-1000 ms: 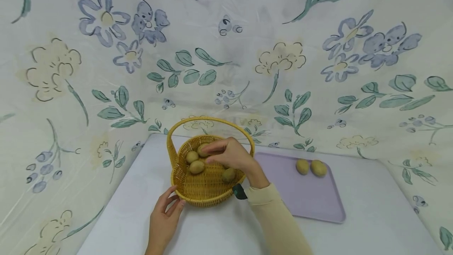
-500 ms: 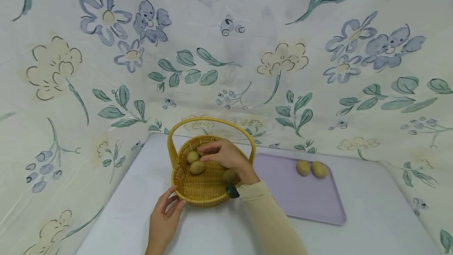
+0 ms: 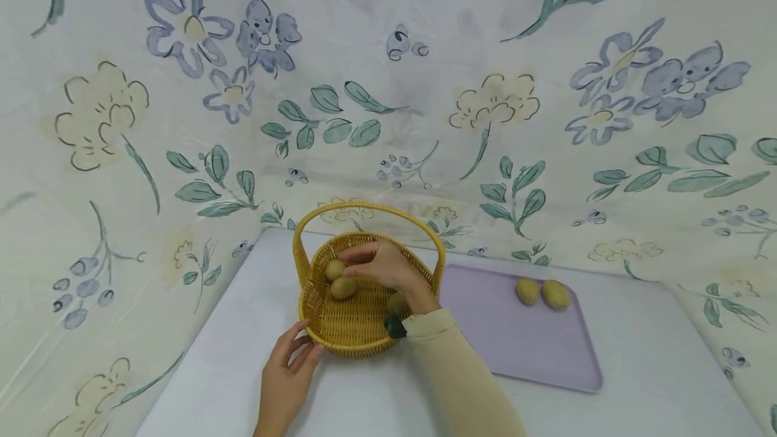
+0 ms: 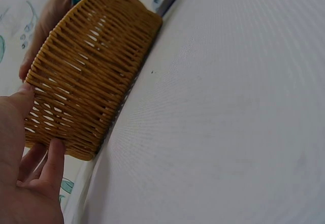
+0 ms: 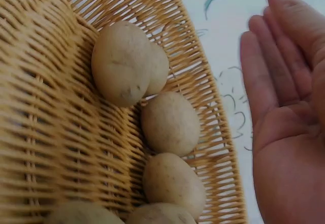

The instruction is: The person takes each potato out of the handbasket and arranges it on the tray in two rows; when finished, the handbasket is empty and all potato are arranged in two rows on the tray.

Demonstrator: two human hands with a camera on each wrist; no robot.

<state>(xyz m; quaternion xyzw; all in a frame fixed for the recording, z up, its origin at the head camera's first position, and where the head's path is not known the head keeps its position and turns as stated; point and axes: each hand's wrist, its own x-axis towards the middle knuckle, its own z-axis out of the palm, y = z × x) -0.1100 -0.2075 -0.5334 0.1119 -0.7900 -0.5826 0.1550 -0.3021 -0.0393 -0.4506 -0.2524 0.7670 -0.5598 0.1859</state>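
Note:
A woven yellow basket point(image 3: 340, 344) with an arched handle stands on the white table and holds several brownish oval kiwis point(image 3: 342, 287). My right hand point(image 3: 379, 265) hovers inside it over the far kiwis. In the right wrist view that hand point(image 5: 284, 122) shows a flat palm with straight fingers and holds nothing, beside the kiwis point(image 5: 170, 123) on the basket floor point(image 5: 40, 82). My left hand point(image 3: 291, 363) rests its fingertips point(image 4: 53, 155) against the basket's near wall point(image 4: 86, 66).
A lilac tray point(image 3: 522, 349) lies right of the basket, with two more kiwis point(image 3: 527, 290) side by side at its far edge. Floral cloth point(image 3: 182, 154) hangs behind and on both sides of the table.
My right hand has slid a little to the left and deeper over the kiwis in the basket. The left hand has stayed at the basket's near rim.

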